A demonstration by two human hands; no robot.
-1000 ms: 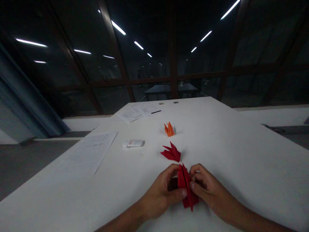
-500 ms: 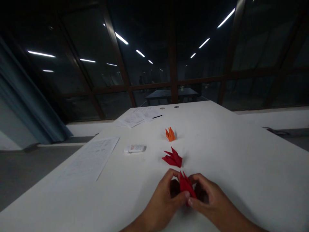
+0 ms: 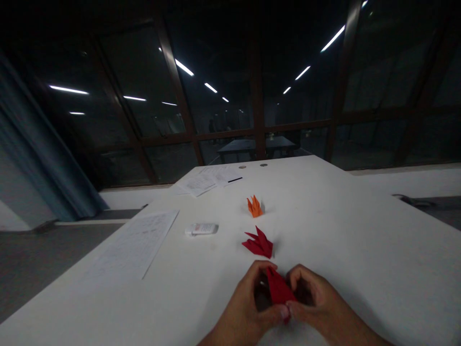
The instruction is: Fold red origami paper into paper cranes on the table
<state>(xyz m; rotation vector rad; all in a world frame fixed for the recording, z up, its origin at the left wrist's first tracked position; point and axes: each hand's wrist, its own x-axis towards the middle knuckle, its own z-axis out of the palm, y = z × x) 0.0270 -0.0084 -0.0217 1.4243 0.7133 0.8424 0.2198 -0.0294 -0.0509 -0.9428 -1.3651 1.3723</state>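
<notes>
— Hands, and how posed?
— Left hand (image 3: pixel 248 305) and right hand (image 3: pixel 319 302) low at the near edge of the white table (image 3: pixel 360 250), fingers curled inward, thumbs meeting, both pinching a folded red paper piece (image 3: pixel 279 290) between them.
— Beyond them?
— Just past, a finished red origami figure (image 3: pixel 258 242); farther off, an orange origami figure (image 3: pixel 255 206); to the left, a small white object (image 3: pixel 201 229) and a printed sheet (image 3: pixel 139 242)

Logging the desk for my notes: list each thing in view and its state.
Left hand: pinching the held red paper.
Right hand: pinching it too.
Held red paper: folded, between both hands.
Red figure: folded, lying on the table.
Orange figure: folded, standing.
Sheet: flat.
</notes>
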